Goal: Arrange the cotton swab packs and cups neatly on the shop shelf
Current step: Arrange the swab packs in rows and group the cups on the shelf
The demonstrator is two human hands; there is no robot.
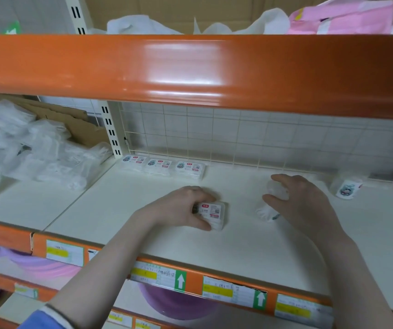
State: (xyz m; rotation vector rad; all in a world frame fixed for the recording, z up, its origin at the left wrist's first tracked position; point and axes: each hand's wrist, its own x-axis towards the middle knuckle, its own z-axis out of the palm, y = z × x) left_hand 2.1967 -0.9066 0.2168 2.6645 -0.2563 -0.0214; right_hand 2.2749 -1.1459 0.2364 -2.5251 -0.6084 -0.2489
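Note:
My left hand grips a small clear cotton swab pack with a red and white label, low on the white shelf. My right hand curls around a clear plastic cup of swabs lying on its side. Three matching swab packs stand in a row against the wire grid at the back left. Another clear cup with a cartoon label stands at the back right.
An orange shelf beam overhangs the work space. A pile of clear plastic bags and cardboard fills the bay on the left. Price labels line the shelf's front edge. Purple basins sit on the shelf below.

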